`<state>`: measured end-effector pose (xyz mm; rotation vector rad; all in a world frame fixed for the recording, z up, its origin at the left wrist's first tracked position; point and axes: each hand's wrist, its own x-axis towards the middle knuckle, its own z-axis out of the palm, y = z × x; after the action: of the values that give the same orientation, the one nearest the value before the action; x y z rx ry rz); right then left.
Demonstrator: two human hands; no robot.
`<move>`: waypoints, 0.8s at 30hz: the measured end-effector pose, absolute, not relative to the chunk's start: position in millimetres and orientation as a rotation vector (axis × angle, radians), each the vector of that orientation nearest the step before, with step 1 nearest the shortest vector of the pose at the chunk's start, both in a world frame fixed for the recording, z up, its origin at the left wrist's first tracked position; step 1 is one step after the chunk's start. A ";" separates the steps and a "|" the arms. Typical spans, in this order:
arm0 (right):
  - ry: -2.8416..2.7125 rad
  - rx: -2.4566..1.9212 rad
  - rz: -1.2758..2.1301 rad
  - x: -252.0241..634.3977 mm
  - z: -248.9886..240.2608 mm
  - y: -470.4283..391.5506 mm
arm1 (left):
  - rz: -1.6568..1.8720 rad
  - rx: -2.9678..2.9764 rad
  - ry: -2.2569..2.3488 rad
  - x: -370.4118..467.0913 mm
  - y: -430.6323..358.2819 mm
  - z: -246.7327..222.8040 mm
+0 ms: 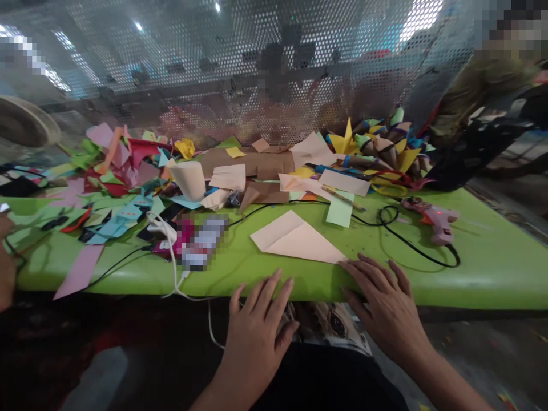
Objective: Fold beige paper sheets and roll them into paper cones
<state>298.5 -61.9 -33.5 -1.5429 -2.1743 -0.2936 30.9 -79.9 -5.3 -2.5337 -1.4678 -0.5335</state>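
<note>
A folded piece of cream paper [299,240] lies on the green tabletop [308,285], narrowing to a point at its right end. A crease runs across its upper left part. The fingertips of my right hand [385,297] rest at that pointed end, fingers stretched out. Just below the paper, at the table's front edge, my left hand [261,325] has its fingers spread and holds nothing. A phone [208,237] with a white cable [173,257] lies to the left of the paper.
A pink glue gun [439,220] with a black cord sits at right. Colourful paper scraps [128,160] pile up at back left, a paper roll [188,180] beside them. Yellow paper shapes [349,140] crowd the back right before a perforated metal panel [257,68]. Another person's hand [5,257] shows at far left.
</note>
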 end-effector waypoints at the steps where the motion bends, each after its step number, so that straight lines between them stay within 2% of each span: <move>1: -2.174 -1.512 -0.290 298.2 -33.3 -63.6 | -0.496 -2.543 -1.476 35.4 -76.6 -5.2; 12: -2.437 -1.258 -0.143 281.9 -26.3 -68.3 | -0.388 -2.730 -1.593 48.2 -35.5 0.2; 19: -2.589 -0.744 0.192 246.6 -4.0 -74.7 | -0.458 -2.661 -1.659 45.9 -20.6 1.5; 24: -2.383 -1.021 0.151 263.7 13.6 -49.6 | -0.425 -2.713 -1.602 38.2 -17.3 -2.9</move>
<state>263.7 -49.6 13.6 -1.0211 -2.3831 0.1509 38.2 -17.3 -2.9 -2.7128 -1.6023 -0.4246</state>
